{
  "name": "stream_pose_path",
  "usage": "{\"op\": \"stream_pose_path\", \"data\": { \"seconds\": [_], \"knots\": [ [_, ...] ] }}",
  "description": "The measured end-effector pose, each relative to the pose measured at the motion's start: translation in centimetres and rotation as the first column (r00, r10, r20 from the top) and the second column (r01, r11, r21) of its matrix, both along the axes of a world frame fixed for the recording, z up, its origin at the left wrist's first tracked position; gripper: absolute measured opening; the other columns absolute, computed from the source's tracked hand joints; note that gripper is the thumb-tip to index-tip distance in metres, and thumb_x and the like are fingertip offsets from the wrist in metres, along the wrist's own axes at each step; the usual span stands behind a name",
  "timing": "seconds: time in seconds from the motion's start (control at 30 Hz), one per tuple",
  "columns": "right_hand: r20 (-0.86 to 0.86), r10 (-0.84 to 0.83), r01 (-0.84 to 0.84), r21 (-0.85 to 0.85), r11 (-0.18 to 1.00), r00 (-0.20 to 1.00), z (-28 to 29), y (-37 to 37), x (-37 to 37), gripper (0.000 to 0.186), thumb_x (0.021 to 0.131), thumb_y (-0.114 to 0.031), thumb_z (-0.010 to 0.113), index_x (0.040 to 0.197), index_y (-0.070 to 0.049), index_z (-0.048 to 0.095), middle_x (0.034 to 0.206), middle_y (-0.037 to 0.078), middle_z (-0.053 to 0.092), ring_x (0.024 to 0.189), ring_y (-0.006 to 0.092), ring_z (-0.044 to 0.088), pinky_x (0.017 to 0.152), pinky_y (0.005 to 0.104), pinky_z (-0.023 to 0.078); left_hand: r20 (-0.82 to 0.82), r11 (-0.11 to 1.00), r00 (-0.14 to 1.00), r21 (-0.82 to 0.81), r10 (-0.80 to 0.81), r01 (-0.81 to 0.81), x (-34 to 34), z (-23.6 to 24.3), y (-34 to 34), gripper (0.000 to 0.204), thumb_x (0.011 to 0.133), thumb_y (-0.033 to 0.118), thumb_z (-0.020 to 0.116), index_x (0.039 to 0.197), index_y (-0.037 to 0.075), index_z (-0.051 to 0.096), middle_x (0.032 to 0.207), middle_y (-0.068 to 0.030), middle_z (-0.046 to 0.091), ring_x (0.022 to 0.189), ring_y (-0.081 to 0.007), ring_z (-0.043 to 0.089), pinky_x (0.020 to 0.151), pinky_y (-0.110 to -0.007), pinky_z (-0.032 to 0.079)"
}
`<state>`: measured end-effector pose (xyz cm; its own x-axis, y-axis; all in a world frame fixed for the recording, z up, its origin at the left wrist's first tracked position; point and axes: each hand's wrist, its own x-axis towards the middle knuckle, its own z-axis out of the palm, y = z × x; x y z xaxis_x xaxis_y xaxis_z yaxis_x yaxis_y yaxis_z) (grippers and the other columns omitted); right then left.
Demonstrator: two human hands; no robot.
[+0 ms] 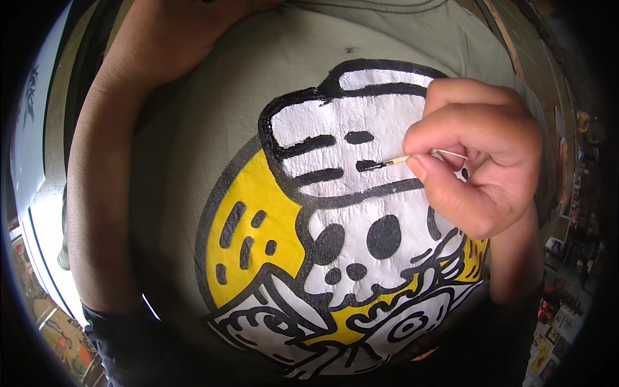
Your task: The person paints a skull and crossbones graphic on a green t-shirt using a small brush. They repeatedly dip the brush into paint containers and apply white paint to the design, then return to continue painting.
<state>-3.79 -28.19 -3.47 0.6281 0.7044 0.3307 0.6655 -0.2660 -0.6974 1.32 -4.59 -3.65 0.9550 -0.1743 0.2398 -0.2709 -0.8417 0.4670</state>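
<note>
My right hand (483,151) is closed in a pinch around a thin, pale-handled paintbrush (396,160). The brush's black tip touches a short black dash on the white upper part of a skull design (348,187). This design is painted on an olive-green T-shirt (174,168), in black, white and yellow. Some black outlines near the top look glossy, while lower ones are duller. At the upper left, my left hand (177,32) rests on the shirt near its neckline, with its fingers mostly cut off by the top edge.
A bright pale surface (39,187) runs along the left rim. Wooden edges (548,71) show at the upper right. Several small, blurred items (554,322) lie low on the right, and a colourful picture (68,345) sits at the lower left.
</note>
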Motion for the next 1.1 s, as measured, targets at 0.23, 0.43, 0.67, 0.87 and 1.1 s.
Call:
{"op": "stream_pose_path", "data": {
  "seconds": [0.23, 0.43, 0.67, 0.87, 1.1],
  "knots": [
    [0.020, 0.007, -0.007, 0.010, 1.000, 1.000, 0.0, -0.2, -0.1, 0.015, 0.062, 0.010, 0.055, 0.074, 0.004, 0.061, 0.060, 0.003, 0.046, 0.046, 0.0067, 0.034, 0.043, 0.0221, 0.023, 0.007, 0.999, 1.000, 0.037, -0.020, 0.020, 0.4, -0.1, 0.0, 0.033, 0.079, 0.026, 0.072, 0.062, 0.009, 0.048, 0.052, 0.0030, 0.044, 0.049, -0.0072, 0.038, 0.047, -0.026, 0.031],
    [0.066, 0.020, -0.021, 0.019, 1.000, 0.998, 0.0, 1.1, -0.6, 0.017, 0.063, 0.011, 0.054, 0.077, 0.005, 0.060, 0.060, 0.003, 0.046, 0.046, 0.0066, 0.034, 0.043, 0.0218, 0.022, 0.125, 0.995, 0.992, 0.100, -0.008, -0.005, -0.4, -0.2, 0.3, 0.033, 0.079, 0.026, 0.071, 0.062, 0.007, 0.049, 0.052, 0.0001, 0.044, 0.049, -0.0093, 0.039, 0.048, -0.027, 0.031],
    [0.073, -0.003, 0.003, -0.010, 1.000, 0.997, -0.1, 1.1, -0.8, 0.018, 0.062, 0.013, 0.054, 0.076, 0.004, 0.060, 0.060, 0.003, 0.046, 0.047, 0.0064, 0.034, 0.044, 0.0217, 0.021, 0.094, 0.999, 0.995, 0.049, -0.025, 0.020, -0.2, -0.3, 0.3, 0.032, 0.078, 0.025, 0.072, 0.063, 0.007, 0.051, 0.052, -0.0001, 0.047, 0.047, -0.0087, 0.039, 0.046, -0.027, 0.030],
    [0.075, 0.019, -0.018, -0.019, 1.000, 0.997, -0.1, 1.0, -0.6, 0.019, 0.062, 0.012, 0.054, 0.078, 0.005, 0.060, 0.060, 0.003, 0.046, 0.047, 0.0061, 0.034, 0.044, 0.0215, 0.021, 0.067, 0.999, 0.998, 0.035, -0.019, 0.016, -0.2, -0.3, 0.2, 0.031, 0.080, 0.024, 0.072, 0.063, 0.008, 0.051, 0.051, 0.0006, 0.048, 0.045, -0.0077, 0.039, 0.044, -0.026, 0.030],
    [0.065, 0.002, -0.002, 0.002, 1.000, 0.998, -0.2, 0.9, -0.7, 0.018, 0.063, 0.012, 0.054, 0.078, 0.005, 0.060, 0.061, 0.004, 0.046, 0.047, 0.0059, 0.034, 0.044, 0.0216, 0.021, 0.085, 0.998, 0.996, 0.062, -0.005, -0.001, -0.3, -0.2, 0.0, 0.031, 0.080, 0.024, 0.072, 0.063, 0.008, 0.051, 0.049, 0.0012, 0.048, 0.043, -0.0067, 0.039, 0.043, -0.025, 0.029]
  ]
}}
